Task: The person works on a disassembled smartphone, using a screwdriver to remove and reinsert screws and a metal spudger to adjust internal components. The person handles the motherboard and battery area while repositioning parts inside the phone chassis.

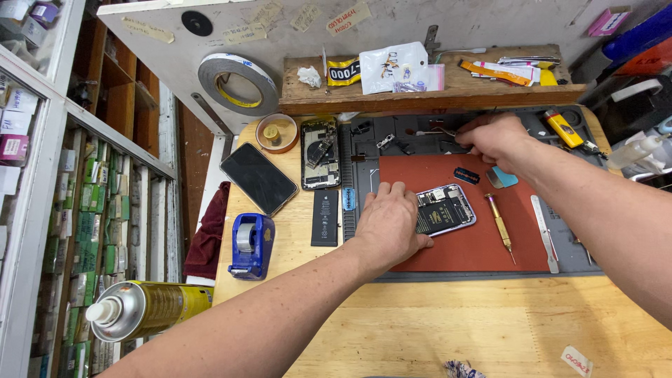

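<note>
The opened phone [445,210] lies on the red mat [476,245] near the middle of the surface [434,329], pinned flat under the left hand [387,222], fingers spread and gripping nothing. To work cleanly, that hand should press steadily so the phone cannot slide. The right hand [498,138] reaches to the tray behind the mat, fingers pinched closed on thin tweezers [437,130], wrist bent down.

Only 1 view is given, taken from a head-worn camera. The wooden workbench [448,329] is looked down upon steeply and from close, with the shelf [434,94] faced at the far edge.
</note>
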